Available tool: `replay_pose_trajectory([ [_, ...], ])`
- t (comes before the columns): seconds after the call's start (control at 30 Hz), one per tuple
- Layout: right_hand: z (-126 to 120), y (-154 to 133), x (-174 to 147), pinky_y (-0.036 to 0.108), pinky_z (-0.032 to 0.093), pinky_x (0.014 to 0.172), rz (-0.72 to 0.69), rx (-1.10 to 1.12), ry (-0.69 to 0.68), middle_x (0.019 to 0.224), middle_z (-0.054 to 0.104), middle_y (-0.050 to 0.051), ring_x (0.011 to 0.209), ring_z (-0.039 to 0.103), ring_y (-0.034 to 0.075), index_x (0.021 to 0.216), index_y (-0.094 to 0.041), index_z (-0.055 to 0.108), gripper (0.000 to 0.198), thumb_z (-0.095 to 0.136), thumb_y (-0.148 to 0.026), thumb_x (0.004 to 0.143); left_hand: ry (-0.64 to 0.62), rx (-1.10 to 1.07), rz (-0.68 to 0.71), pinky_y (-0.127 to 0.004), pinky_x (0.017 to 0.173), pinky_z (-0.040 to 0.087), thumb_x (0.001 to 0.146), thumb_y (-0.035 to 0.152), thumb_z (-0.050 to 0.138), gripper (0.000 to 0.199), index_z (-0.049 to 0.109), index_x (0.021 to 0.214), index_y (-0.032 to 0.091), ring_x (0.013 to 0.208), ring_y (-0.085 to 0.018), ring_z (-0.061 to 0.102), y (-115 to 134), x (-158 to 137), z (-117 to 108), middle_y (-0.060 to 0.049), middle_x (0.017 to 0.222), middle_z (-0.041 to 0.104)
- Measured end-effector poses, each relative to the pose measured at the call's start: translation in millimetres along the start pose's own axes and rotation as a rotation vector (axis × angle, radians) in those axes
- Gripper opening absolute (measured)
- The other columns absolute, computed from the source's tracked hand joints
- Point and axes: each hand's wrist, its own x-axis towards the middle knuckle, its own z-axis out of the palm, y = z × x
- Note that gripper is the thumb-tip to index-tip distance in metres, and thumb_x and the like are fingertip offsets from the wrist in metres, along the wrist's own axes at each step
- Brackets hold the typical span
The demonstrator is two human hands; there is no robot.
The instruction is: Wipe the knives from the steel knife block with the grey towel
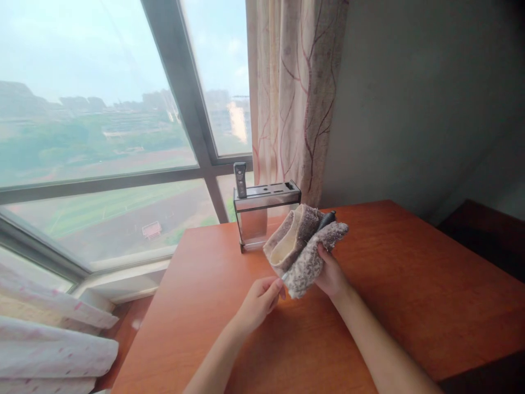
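My right hand [330, 271] is wrapped round a fuzzy grey-white cloth [307, 268], thumb on its near face. The cloth is bunched up above the table, and a cream lining shows in its open fold. A dark ribbed handle-like piece [327, 219] sticks out behind the cloth; what it belongs to is hidden. At the cloth's lower left corner, my left hand [262, 298] is closed in a pinch on the edge. Just behind stands a clear-sided knife block [266, 190] with a slotted dark top. A dark handle [240, 180] rises from its left end.
The reddish-brown wooden table [197, 306] reaches to the window [115, 175] at the left and back. A patterned curtain [295, 98] hangs behind the block, with a grey wall [410, 109] beside it. More curtain fabric [53, 345] lies at the lower left.
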Motion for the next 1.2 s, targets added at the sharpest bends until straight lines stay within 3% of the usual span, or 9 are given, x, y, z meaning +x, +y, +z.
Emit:
replay_pose_trajectory([
  [0.2, 3, 3, 8, 0.038, 0.051, 0.085, -0.261, -0.334, 0.141, 0.101, 0.071, 0.004, 0.097, 0.064, 0.025, 0.1, -0.021, 0.065, 0.042, 0.075, -0.043, 0.066, 0.158, 0.323, 0.169, -0.022, 0.051, 0.024, 0.088, 0.05, 0.042, 0.042, 0.051, 0.064, 0.016, 0.052, -0.01, 0.034, -1, 0, -5, 0.004, 0.054, 0.036],
  [0.33, 1, 2, 10, 0.036, 0.052, 0.079, -0.321, -0.509, 0.247, 0.094, 0.073, 0.006, 0.091, 0.065, 0.026, 0.091, -0.017, 0.068, 0.038, 0.075, -0.043, 0.065, 0.222, 0.449, 0.232, -0.023, 0.052, 0.022, 0.09, 0.043, 0.042, 0.038, 0.053, 0.066, 0.016, 0.053, -0.01, 0.032, 3, 0, -8, 0.004, 0.055, 0.036],
  [0.43, 2, 0, 10, 0.036, 0.053, 0.075, -0.29, -0.456, 0.276, 0.094, 0.073, 0.006, 0.09, 0.066, 0.027, 0.093, -0.018, 0.068, 0.038, 0.075, -0.044, 0.066, 0.246, 0.469, 0.236, -0.023, 0.051, 0.021, 0.089, 0.04, 0.043, 0.035, 0.053, 0.065, 0.016, 0.051, -0.01, 0.03, 6, -1, -9, 0.004, 0.054, 0.034],
  [0.6, 0, -7, 14, 0.039, 0.054, 0.08, -0.128, -0.147, 0.211, 0.1, 0.072, 0.004, 0.097, 0.065, 0.026, 0.099, -0.021, 0.067, 0.039, 0.071, -0.047, 0.071, 0.254, 0.471, 0.243, -0.023, 0.051, 0.022, 0.09, 0.04, 0.042, 0.034, 0.051, 0.066, 0.017, 0.051, -0.01, 0.031, 7, -3, -11, 0.004, 0.054, 0.035],
  [0.77, -4, -20, 12, 0.047, 0.049, 0.092, -0.186, 0.006, 0.099, 0.117, 0.066, 0.001, 0.117, 0.055, 0.025, 0.107, -0.029, 0.064, 0.042, 0.056, -0.058, 0.078, 0.216, 0.558, 0.245, -0.024, 0.052, 0.021, 0.09, 0.041, 0.041, 0.035, 0.05, 0.065, 0.018, 0.051, -0.011, 0.033, 7, -4, -12, 0.003, 0.055, 0.036],
  [0.93, -3, -18, 9, 0.047, 0.046, 0.096, -0.189, -0.02, 0.057, 0.114, 0.067, 0.001, 0.116, 0.055, 0.025, 0.109, -0.03, 0.063, 0.041, 0.065, -0.052, 0.074, 0.159, 0.675, 0.227, -0.024, 0.051, 0.02, 0.089, 0.041, 0.043, 0.034, 0.049, 0.064, 0.019, 0.049, -0.011, 0.032, 8, -5, -14, 0.004, 0.053, 0.033],
  [1.07, -1, -9, 11, 0.044, 0.049, 0.092, -0.191, -0.085, 0.129, 0.115, 0.066, 0.001, 0.112, 0.057, 0.024, 0.116, -0.026, 0.058, 0.051, 0.072, -0.042, 0.069, 0.321, 0.787, 0.25, -0.024, 0.056, 0.026, 0.09, 0.037, 0.042, 0.028, 0.054, 0.071, 0.021, 0.058, -0.015, 0.045, 6, -3, -10, 0.0, 0.061, 0.05],
  [1.2, 4, -2, 10, 0.04, 0.052, 0.087, -0.21, -0.116, 0.203, 0.116, 0.065, -0.001, 0.11, 0.059, 0.023, 0.12, -0.029, 0.055, 0.055, 0.073, -0.036, 0.069, 0.498, 0.76, 0.256, -0.025, 0.063, 0.032, 0.09, 0.036, 0.043, 0.021, 0.057, 0.084, 0.021, 0.07, -0.018, 0.053, 6, -2, -8, -0.004, 0.076, 0.06],
])
